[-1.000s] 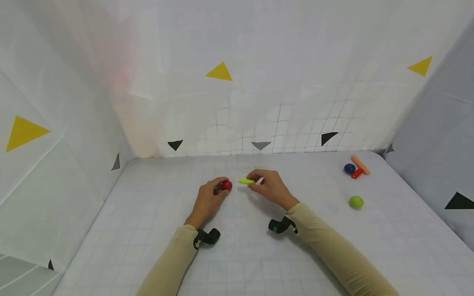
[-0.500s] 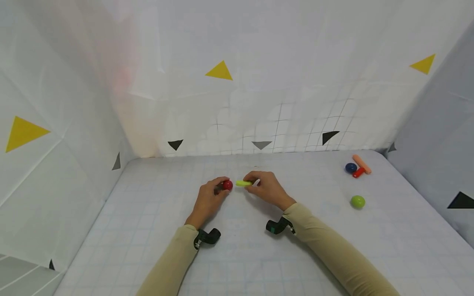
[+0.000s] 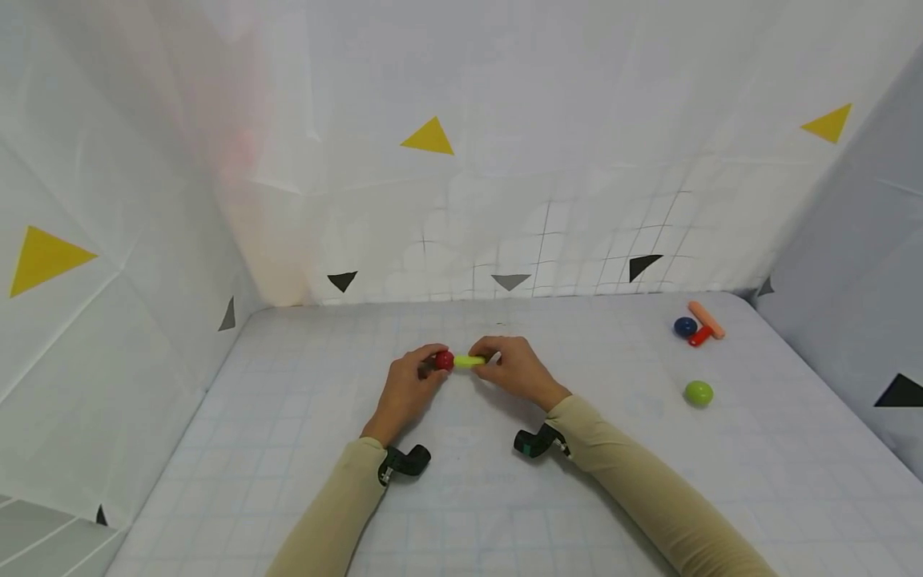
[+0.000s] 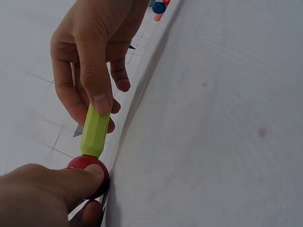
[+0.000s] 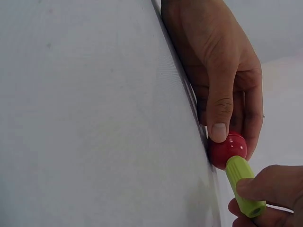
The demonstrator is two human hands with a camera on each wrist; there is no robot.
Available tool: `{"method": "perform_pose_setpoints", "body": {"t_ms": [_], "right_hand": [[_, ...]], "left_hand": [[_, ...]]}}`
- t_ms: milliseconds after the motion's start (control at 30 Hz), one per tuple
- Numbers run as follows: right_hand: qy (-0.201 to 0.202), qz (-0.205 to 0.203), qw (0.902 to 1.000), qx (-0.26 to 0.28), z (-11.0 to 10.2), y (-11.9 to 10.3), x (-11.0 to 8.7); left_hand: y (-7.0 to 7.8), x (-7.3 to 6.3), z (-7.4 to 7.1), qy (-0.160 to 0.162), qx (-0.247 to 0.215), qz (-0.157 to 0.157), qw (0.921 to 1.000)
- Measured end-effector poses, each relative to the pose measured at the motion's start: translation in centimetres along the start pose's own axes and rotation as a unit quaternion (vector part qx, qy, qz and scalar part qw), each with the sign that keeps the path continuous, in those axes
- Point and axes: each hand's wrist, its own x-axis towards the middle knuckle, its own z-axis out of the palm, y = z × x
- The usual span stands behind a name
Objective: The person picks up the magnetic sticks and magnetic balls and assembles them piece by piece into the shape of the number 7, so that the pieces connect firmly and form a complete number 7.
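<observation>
My left hand [image 3: 408,391] pinches a red ball [image 5: 228,150] between thumb and fingers, near the middle of the table. From the other side my right hand [image 3: 521,369] pinches a yellow-green ribbed handle [image 4: 96,132], its thumb along the top. The handle's far end meets the red ball, and the two stand in one line. In the right wrist view a small dark hole shows in the handle's free end. Part of the ball is hidden behind the left thumb.
At the back right of the white gridded table [image 3: 461,513] lie an orange stick [image 3: 705,319], a dark blue ball [image 3: 685,327] and a short red piece [image 3: 699,336]. A green ball [image 3: 698,393] sits nearer. White sheets rise at the back and sides.
My right hand has moved left with the yellow-green handle, closing the gap until its end meets the red ball. The left hand has stayed almost still.
</observation>
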Motion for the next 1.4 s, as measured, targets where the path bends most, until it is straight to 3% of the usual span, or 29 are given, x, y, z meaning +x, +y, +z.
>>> {"method": "perform_pose_setpoints", "body": {"t_ms": [233, 467, 667, 1200, 1400], "right_hand": [[0.0, 0.012, 0.9999, -0.01, -0.1, 0.1, 0.0], [0.014, 0.015, 0.9996, -0.019, -0.2, 0.4, 0.2], [0.025, 0.01, 0.9995, -0.015, -0.3, 0.7, 0.3], [0.022, 0.011, 0.9996, -0.013, -0.6, 0.9, 0.1], [0.002, 0.029, 0.9995, -0.014, -2.0, 0.3, -0.2]], "left_hand": [[0.2, 0.0, 0.1, 0.001, 0.003, -0.018, 0.9998], [0.9, 0.5, 0.2, -0.002, 0.029, -0.004, 0.9996], [1.4, 1.1, 0.4, -0.003, 0.049, -0.011, 0.9987], [0.3, 1.1, 0.7, 0.007, 0.043, 0.02, 0.9988], [0.4, 0.9, 0.8, 0.008, 0.037, 0.007, 0.9992]]}}
